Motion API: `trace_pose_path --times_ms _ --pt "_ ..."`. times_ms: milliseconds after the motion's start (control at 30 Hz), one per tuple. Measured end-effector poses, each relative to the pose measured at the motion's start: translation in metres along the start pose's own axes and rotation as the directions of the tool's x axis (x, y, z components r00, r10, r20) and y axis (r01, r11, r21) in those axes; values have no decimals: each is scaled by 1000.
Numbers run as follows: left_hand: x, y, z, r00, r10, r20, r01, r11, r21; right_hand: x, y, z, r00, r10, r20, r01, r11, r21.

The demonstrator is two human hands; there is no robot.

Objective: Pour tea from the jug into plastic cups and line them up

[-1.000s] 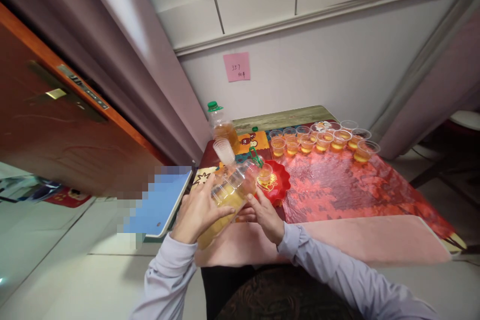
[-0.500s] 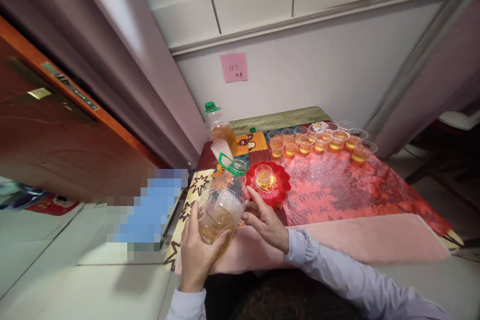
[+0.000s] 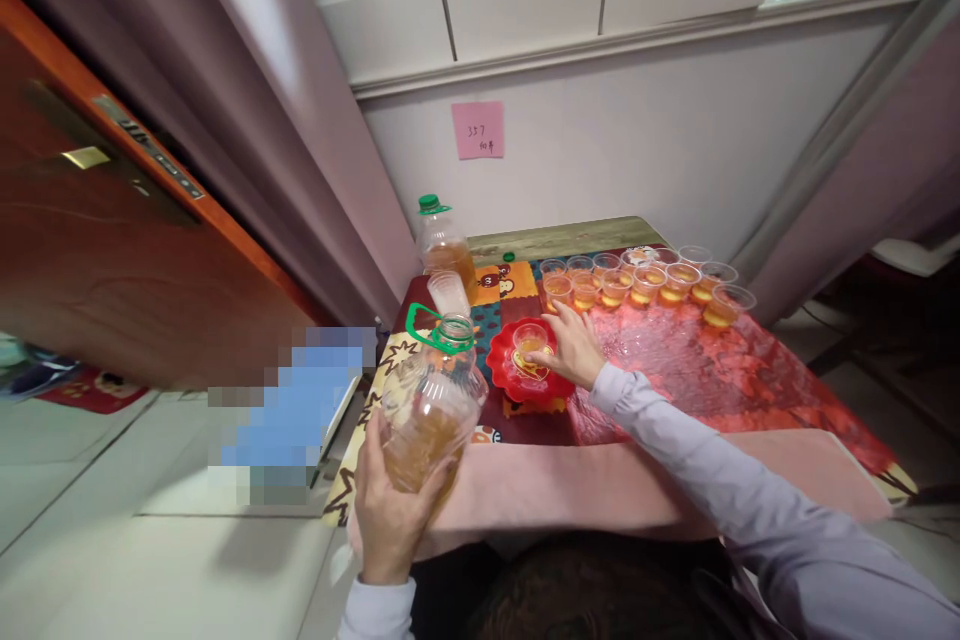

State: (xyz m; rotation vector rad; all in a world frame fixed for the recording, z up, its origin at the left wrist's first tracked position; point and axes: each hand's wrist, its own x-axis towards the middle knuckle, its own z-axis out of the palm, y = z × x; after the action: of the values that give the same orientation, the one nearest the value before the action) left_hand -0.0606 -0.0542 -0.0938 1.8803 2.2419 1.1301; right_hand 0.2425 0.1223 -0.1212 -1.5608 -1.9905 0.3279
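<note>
My left hand (image 3: 394,495) is wrapped round a clear plastic jug (image 3: 431,420) of amber liquid. The jug stands near the table's front left, its mouth uncapped and a green carrying ring (image 3: 424,325) round its neck. Over a red scalloped plate (image 3: 499,360) reaches my right hand (image 3: 574,350), thumb and fingers apart beside a small clear cup (image 3: 531,340). That cup sits on the plate with a little liquid in it. Whether my fingertips touch it I cannot tell.
Several cups of amber liquid (image 3: 645,288) stand in rows at the back right. Behind the jug are a stack of clear cups (image 3: 448,295) and a second, green-capped jug (image 3: 448,255). A loose green cap (image 3: 509,257) lies at the back. Pink cloth (image 3: 675,480) covers the front edge.
My right hand has left the jug's side and moved forward and right to the cup on the red plate. The jug, still in my left hand, looks slightly more upright.
</note>
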Motion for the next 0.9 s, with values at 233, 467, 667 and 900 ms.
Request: trace_pose_path --times_ms 233,467,667,900 --pt "-2 1 0 1000 -1 -11 1 1000 -8 12 -5 10 994 18 107 -4 992 -126" --pt "-4 10 0 998 -2 -56 3 1000 17 7 -11 16 1000 -14 -7 14 998 -58" --pt "-4 14 1 999 13 -44 -11 999 36 -3 4 -10 974 33 -222 -13 996 93" --pt "-5 17 1 997 -8 -75 12 998 60 -8 95 -85 931 103 -349 -125 991 -40"
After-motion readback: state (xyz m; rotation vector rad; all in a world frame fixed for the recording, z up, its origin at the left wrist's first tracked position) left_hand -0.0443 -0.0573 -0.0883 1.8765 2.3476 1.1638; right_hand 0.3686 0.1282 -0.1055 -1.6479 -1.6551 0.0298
